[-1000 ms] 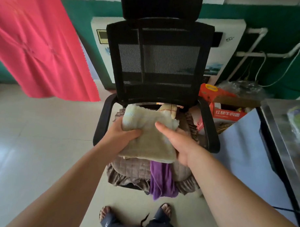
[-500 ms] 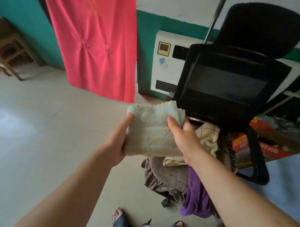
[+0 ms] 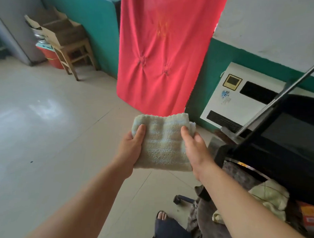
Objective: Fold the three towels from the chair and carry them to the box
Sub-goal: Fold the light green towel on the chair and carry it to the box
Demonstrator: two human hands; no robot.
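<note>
A folded pale green-cream towel (image 3: pixel 163 144) is held up in front of me over the floor. My left hand (image 3: pixel 132 146) grips its left edge with the thumb on top. My right hand (image 3: pixel 194 147) grips its right edge the same way. The black office chair (image 3: pixel 280 141) is at the right, away from the towel. A pale yellow checked towel (image 3: pixel 269 199) lies on its brown seat cushion (image 3: pixel 239 173). An open cardboard box (image 3: pixel 56 29) sits on a wooden stool (image 3: pixel 75 52) at the far left by the green wall.
A large red cloth (image 3: pixel 160 53) hangs straight ahead. A white appliance (image 3: pixel 238 98) stands against the wall behind the chair, and a metal pole (image 3: pixel 278 100) leans across it. A red bucket (image 3: pixel 51 56) sits beside the stool. My sandalled foot (image 3: pixel 162 220) is below.
I have turned left, away from the chair, carrying the folded towel in both hands. The chair has slid to the right edge, and the box on the stool has come into view.
</note>
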